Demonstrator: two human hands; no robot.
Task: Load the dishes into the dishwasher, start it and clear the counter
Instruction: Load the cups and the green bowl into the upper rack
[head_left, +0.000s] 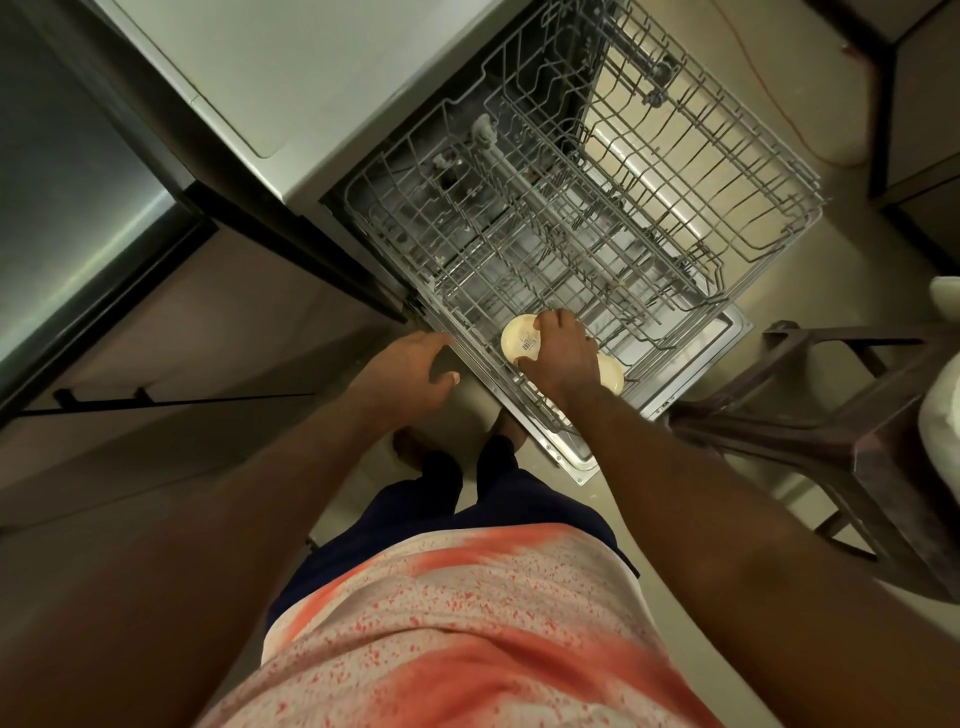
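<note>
We see a round cream bowl (519, 340), bottom up, in the near corner of the grey wire dishwasher rack (519, 270); beside it perhaps a second cream dish (612, 371).

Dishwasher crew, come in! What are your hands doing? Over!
Right hand gripping a bowl in the rack. Left hand open, beside the rack. Second bowl next to the first. Nothing blocking.

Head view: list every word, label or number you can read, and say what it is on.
One label only: a barcode sticker on the upturned bottom of the bowl held by the right hand: bars and small print, too blurred to read.
No other text visible.
</note>
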